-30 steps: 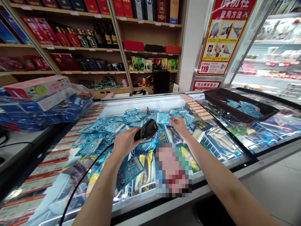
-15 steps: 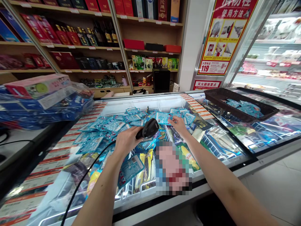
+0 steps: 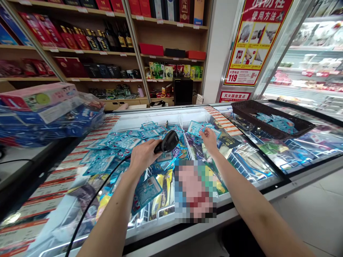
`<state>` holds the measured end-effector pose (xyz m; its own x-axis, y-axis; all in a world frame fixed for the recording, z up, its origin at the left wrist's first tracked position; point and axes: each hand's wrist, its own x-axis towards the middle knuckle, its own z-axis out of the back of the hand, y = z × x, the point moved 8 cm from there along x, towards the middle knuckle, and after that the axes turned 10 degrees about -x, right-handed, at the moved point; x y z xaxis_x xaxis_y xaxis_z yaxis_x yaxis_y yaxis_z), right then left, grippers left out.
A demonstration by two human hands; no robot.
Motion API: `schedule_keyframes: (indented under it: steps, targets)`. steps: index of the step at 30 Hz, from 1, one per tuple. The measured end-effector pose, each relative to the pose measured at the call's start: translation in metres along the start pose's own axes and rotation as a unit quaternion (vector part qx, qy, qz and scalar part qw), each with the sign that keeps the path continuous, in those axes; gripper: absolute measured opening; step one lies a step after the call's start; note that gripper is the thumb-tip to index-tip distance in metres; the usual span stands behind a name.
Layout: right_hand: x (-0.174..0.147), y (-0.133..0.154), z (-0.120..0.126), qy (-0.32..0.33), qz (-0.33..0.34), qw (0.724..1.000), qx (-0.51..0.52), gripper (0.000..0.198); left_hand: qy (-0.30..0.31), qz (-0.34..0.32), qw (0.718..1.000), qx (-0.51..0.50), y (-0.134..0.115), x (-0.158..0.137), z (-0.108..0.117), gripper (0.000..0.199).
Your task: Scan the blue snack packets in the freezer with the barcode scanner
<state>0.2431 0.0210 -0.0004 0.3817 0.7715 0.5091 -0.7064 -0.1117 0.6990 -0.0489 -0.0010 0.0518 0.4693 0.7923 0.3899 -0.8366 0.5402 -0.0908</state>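
My left hand (image 3: 145,156) is wrapped round the handle of a black barcode scanner (image 3: 170,140), whose head points right and away from me. A black cable runs from it down to the lower left. The fingers of my right hand (image 3: 209,139) pinch the edge of a light-blue packet (image 3: 195,127), over a few similar packets on the right side of the pile. Many more light-blue packets (image 3: 128,140) lie heaped on the glass freezer top, left of and behind the scanner. One packet (image 3: 148,192) lies separately, nearer to me, beside my left forearm.
A brown basket (image 3: 273,134) with several blue packets stands at the right on the freezer. Plastic-wrapped boxes (image 3: 43,121) are stacked at the left. Price-label strips (image 3: 45,200) line the glass. A pixelated patch (image 3: 194,192) hides something near the front edge. Shelves (image 3: 166,25) stand behind.
My right hand has moved right with the packet, away from the scanner and over the right-hand packets. My left hand still holds the scanner in nearly the same place.
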Motion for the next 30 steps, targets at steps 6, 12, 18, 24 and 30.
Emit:
schedule_keyframes:
  steps: [6,12,18,24,30]
  targets:
    - [-0.001,-0.009,0.018,-0.051,-0.038,0.99,-0.128,0.034,-0.033,0.005,0.998,-0.046,-0.009,0.017,0.004,0.041]
    - [-0.004,0.014,0.036,-0.111,0.02,0.954,-0.277,0.039,-0.023,-0.011,0.999,-0.035,-0.007,0.018,-0.003,0.04]
    - [-0.015,0.06,-0.003,0.012,0.168,0.944,-0.283,0.037,-0.032,-0.009,0.999,-0.036,0.009,0.009,-0.002,0.044]
    - [-0.021,0.088,-0.059,0.101,0.261,0.915,-0.292,0.039,-0.037,-0.017,0.998,-0.046,0.014,0.003,-0.001,0.044]
    - [-0.008,0.081,-0.099,0.172,0.26,0.9,-0.306,0.035,-0.036,-0.026,0.997,-0.055,0.012,0.002,-0.002,0.04]
